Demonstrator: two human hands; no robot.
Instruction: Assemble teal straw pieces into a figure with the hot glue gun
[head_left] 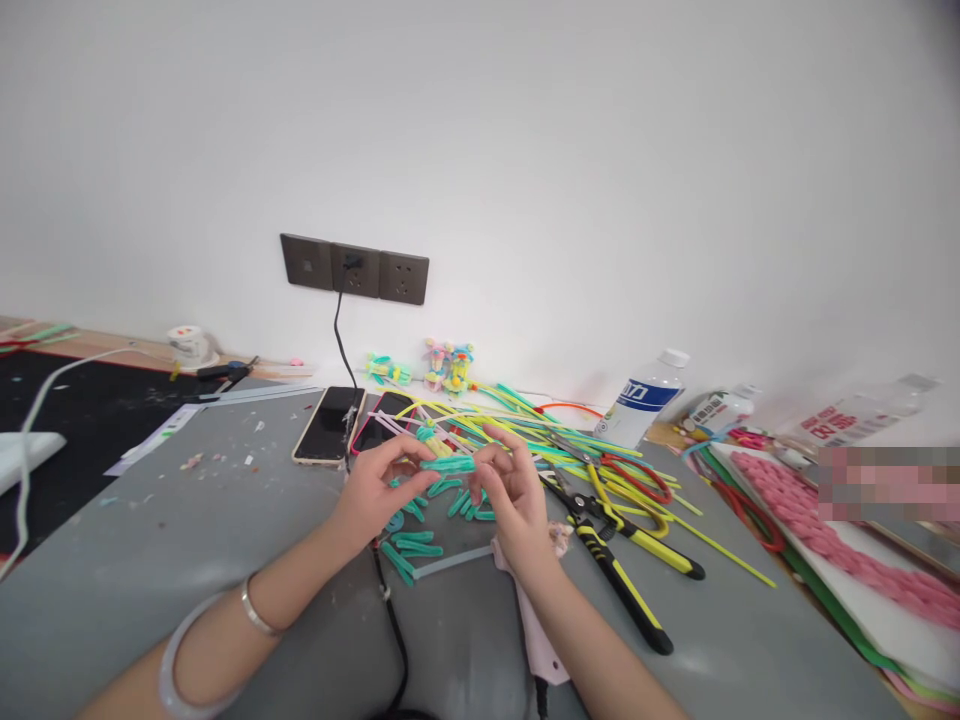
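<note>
Between my hands is a short folded teal pipe cleaner [450, 465]. Its left end is pinched by the thumb and fingers of my left hand [386, 485]. At its right end, the curled fingers of my right hand [512, 495] close on it. More folded teal pipe cleaner pieces [416, 543] lie on the grey mat below. A pink hot glue gun [534, 630], with a pale glue stick [456, 562] near it, is partly covered by my right forearm.
Yellow-handled pliers [622, 580] and orange-handled scissors [637, 478] lie right, by long pipe cleaners [727, 550]. Two phones, one being a gold-edged phone [328, 425], lie behind my left hand. A water bottle [641, 400] and small pipe-cleaner figures [448, 366] stand near the wall. A black cord [390, 625] crosses the mat.
</note>
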